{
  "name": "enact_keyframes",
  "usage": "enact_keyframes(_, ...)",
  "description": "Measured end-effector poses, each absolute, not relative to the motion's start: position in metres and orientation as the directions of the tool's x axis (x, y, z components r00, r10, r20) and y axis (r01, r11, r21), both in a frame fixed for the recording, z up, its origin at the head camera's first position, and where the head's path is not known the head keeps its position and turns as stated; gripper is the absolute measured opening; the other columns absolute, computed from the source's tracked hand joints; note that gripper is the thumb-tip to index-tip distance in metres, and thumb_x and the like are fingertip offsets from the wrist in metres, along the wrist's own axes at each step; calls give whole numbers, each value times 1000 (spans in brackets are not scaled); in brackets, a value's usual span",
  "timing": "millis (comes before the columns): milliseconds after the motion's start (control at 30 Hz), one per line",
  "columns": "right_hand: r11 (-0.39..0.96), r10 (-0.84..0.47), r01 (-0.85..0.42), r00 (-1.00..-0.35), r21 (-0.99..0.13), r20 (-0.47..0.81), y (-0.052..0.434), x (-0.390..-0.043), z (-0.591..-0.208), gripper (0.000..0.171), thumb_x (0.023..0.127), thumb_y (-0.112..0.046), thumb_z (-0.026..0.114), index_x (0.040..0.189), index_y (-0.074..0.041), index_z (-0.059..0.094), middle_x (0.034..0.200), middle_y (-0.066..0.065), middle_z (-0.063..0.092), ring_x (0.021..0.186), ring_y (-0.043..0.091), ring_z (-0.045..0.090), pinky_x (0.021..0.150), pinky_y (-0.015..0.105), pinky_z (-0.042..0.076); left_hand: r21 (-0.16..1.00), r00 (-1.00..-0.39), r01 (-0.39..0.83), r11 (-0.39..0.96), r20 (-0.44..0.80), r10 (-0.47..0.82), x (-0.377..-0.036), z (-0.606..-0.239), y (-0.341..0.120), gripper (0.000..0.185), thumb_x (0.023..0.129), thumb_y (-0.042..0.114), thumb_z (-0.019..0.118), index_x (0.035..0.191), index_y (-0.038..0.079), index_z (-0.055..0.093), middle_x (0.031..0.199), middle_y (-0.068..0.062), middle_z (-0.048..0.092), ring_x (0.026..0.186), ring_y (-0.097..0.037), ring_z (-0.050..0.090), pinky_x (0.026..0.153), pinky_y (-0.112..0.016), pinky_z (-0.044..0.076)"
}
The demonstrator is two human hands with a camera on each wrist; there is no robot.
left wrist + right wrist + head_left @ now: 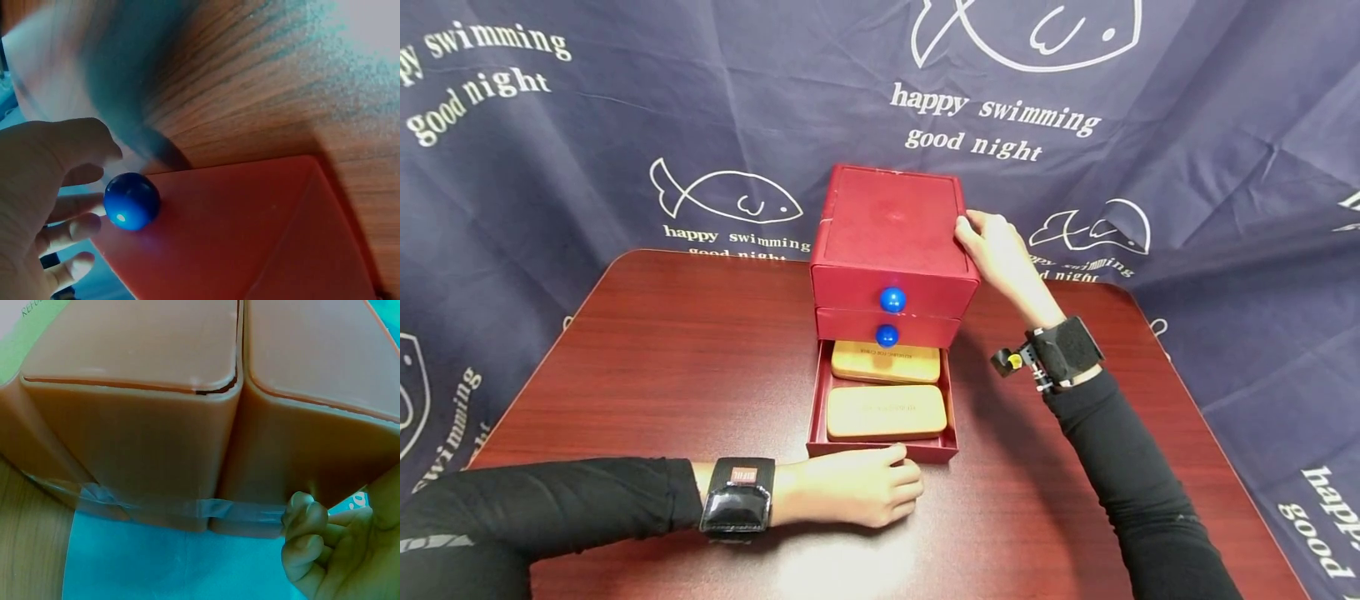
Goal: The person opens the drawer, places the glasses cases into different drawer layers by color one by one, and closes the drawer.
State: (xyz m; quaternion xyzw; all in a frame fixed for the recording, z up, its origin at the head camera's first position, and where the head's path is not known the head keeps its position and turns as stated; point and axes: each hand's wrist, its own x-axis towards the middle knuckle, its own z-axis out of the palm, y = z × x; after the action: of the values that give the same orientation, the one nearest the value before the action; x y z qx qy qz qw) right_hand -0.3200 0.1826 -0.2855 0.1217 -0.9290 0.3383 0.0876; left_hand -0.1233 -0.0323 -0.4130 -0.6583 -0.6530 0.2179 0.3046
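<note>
A red drawer cabinet (891, 217) with blue knobs stands on the table, its bottom drawer (815, 408) pulled out. Two yellow tins (886, 412) lie in that drawer, the rear one partly covered by the cabinet. My left hand (857, 487) is in front of the drawer, fingers loosely bent. In the left wrist view its fingertips are at one side of a blue knob (132, 201), not wrapped around it. At the cabinet's upper right edge, my right hand (1000, 250) grips the side. The right wrist view shows its curled fingers (306, 540) against the cabinet.
The brown wooden table (662, 358) extends to both sides of the cabinet. A blue curtain (625, 100) with white fish and lettering hangs close behind. Clear tape (215, 509) runs across the cabinet's side.
</note>
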Motion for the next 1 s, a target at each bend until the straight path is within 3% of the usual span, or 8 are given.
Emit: enact_keyframes(1000,745,-162,-278,-957,-606,239,182,-319,-286,35,103,-30,41,91,-5,61,81,15,62,84,30,58,77,36,41,-714,-31,694,89,94,995,-124,-420,-36,28,104,32,44,103,22,71,99,4,58,94,-12,56,74,-24,43)
